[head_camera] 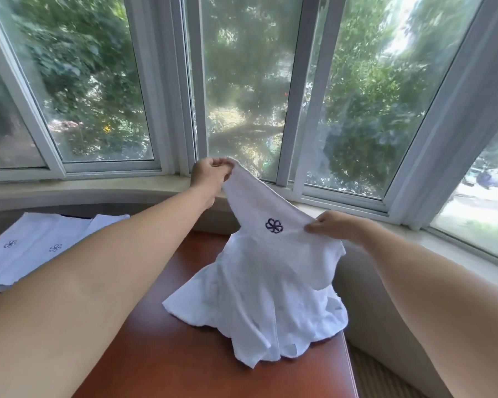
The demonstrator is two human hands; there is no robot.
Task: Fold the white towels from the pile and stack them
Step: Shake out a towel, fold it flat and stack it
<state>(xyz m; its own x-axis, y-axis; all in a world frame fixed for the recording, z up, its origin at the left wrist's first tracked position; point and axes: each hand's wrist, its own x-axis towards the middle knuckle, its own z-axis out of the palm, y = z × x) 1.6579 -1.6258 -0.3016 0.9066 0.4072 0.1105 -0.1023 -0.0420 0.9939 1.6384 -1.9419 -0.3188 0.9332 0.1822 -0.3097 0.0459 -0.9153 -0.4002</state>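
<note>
A white towel (pixel 259 208) with a dark purple embroidered emblem is lifted above the brown table (pixel 167 354). My left hand (pixel 210 173) pinches its upper far corner near the window. My right hand (pixel 334 225) pinches the other corner, lower and to the right. The towel's lower part hangs onto a crumpled pile of white towels (pixel 259 305) on the table. At the far left lie folded white towels (pixel 38 248), side by side and overlapping, two showing the same emblem.
A curved bay window with white frames (pixel 291 110) and a pale sill (pixel 98 188) runs behind the table. A beige upholstered seat (pixel 385 326) sits to the right of the table edge. A sheer curtain (pixel 454 124) hangs at the right.
</note>
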